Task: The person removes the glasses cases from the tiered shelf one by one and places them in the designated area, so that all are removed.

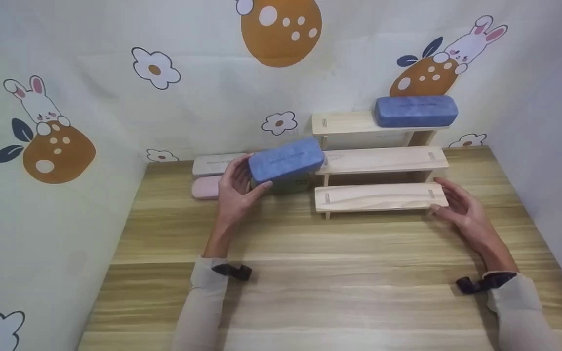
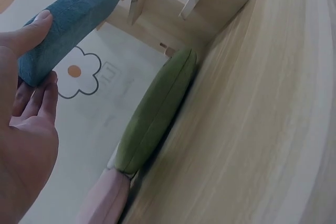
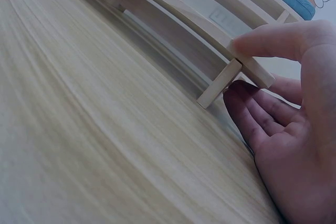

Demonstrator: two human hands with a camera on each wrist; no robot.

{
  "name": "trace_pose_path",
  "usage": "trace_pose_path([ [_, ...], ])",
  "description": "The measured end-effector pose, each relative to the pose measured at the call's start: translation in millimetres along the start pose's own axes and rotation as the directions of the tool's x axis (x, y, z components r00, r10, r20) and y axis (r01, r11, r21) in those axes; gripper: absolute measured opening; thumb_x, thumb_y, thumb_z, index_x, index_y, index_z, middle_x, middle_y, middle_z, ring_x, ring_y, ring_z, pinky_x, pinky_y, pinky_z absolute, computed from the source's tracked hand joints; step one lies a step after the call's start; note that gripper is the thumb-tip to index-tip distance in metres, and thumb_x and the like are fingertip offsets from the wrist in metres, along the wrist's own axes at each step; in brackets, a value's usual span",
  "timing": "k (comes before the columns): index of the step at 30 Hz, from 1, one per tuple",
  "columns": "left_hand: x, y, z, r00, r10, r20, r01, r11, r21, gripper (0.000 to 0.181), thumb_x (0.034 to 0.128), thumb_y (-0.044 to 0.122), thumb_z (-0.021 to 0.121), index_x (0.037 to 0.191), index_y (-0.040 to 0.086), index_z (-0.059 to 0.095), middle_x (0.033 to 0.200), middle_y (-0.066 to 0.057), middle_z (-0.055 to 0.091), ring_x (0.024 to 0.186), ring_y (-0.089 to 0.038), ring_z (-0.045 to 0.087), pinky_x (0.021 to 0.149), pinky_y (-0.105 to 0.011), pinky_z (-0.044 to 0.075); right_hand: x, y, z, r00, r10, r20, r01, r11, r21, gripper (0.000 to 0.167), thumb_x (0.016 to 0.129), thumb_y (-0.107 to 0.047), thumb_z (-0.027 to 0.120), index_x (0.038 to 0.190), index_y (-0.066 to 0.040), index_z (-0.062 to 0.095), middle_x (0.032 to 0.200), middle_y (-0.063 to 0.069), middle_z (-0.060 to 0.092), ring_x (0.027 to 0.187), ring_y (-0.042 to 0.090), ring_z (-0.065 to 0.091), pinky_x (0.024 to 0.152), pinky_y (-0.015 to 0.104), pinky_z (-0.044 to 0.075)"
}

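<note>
While two pale sleeves (image 1: pixel 203 302) with dark wrist devices (image 1: pixel 236 271) lie over the near part of the worktop (image 1: pixel 344 292), the right hand (image 1: pixel 471 222) grips the right end of the lowest tier of a wooden rack (image 1: pixel 381 197), thumb and fingers on either side of the board, close to its leg. Left of the rack, the left hand (image 1: pixel 234 190) pinches a blue case (image 1: pixel 286 160) between thumb and fingers, held above the worktop.

Gripped by one end only, the blue case could droop or twist out of the fingers if the pinch loosens; swung too far right, its free end might bump the wooden rack and jolt it, should the right hand slacken. Its left end sits inside the grip, while most of its length juts out rightward past the fingertips, slanting toward the left end of the middle tier (image 1: pixel 383 160); whether it touches that tier I cannot tell.

Below it, a green case (image 2: pixel 157 114) lies on the worktop, beside a pink case (image 1: pixel 205 187) nearer the back left corner, with a white case (image 1: pixel 215 165) behind the pink one. Toward the back right corner, the top tier (image 1: pixel 344 123) carries a second blue case (image 1: pixel 415 111) at its right end. Past the back edge rises a wall (image 1: pixel 203 112) printed with rabbits and flowers.
</note>
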State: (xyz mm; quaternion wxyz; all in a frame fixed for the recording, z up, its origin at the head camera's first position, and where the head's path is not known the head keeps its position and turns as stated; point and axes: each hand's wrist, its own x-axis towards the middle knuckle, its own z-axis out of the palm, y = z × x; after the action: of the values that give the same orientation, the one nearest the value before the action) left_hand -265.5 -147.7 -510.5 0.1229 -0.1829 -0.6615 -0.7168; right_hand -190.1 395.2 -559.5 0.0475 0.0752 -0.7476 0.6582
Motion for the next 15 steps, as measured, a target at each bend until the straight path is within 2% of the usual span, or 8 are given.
trace_pose_path([
  [9, -17.8, -3.5, -24.4, 0.999, -0.049, -0.017, 0.049, 0.999, 0.023, 0.080, 0.0824, 0.000, 0.093, 0.151, -0.003, 0.051, 0.152, -0.016, 0.061, 0.147, -0.029, 0.057, 0.125, -0.034, 0.049, 0.3, 0.2, 0.7, 1.000, -0.003, 0.009, 0.003, 1.000, 0.004, 0.070, 0.097, 0.007, 0.072, 0.161, 0.004, 0.043, 0.147, -0.003, 0.064, 0.136, 0.005, 0.060, 0.116, 0.008, 0.042],
  [15, -24.4, -4.2, -32.2, 0.998, -0.059, -0.009, 0.060, 0.997, 0.048, 0.077, 0.0815, -0.001, 0.093, 0.148, 0.003, 0.056, 0.150, -0.016, 0.063, 0.144, -0.029, 0.059, 0.122, -0.034, 0.052, 0.3, 1.2, 0.0, 1.000, -0.009, 0.006, 0.009, 0.999, 0.047, 0.071, 0.096, 0.011, 0.070, 0.161, 0.005, 0.042, 0.147, -0.001, 0.065, 0.135, 0.007, 0.061, 0.116, 0.010, 0.044],
])
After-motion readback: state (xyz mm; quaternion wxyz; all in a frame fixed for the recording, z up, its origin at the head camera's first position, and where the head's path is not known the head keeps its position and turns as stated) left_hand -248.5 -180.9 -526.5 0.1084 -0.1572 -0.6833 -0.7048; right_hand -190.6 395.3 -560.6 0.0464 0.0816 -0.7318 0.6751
